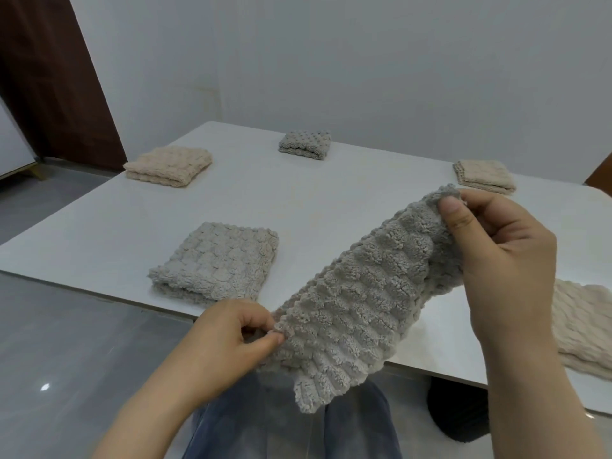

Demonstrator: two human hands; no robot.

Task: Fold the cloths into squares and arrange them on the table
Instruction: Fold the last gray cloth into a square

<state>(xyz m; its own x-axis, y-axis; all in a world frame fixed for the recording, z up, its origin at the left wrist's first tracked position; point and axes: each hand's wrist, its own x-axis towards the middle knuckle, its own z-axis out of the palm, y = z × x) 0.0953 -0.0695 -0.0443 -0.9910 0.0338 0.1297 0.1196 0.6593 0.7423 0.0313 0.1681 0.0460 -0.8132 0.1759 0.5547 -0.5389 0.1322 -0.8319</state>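
Your left hand point(228, 339) and right hand point(496, 240) each pinch an end of the grey cloth point(361, 303) above the table point(298, 193) edge; judging it soft, light and floppy, keep hold at its corners.

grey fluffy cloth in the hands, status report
Left hand, right hand each pinch an end of the grey fluffy cloth, off the white table. Four folded cloth squares laid out. Loose beige cloth at right edge, not yet folded.

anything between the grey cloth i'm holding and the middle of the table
Nothing visible. The fluffy grey cloth hangs over the near edge of the white table; the folded grey square lies left, a loose beige cloth right.
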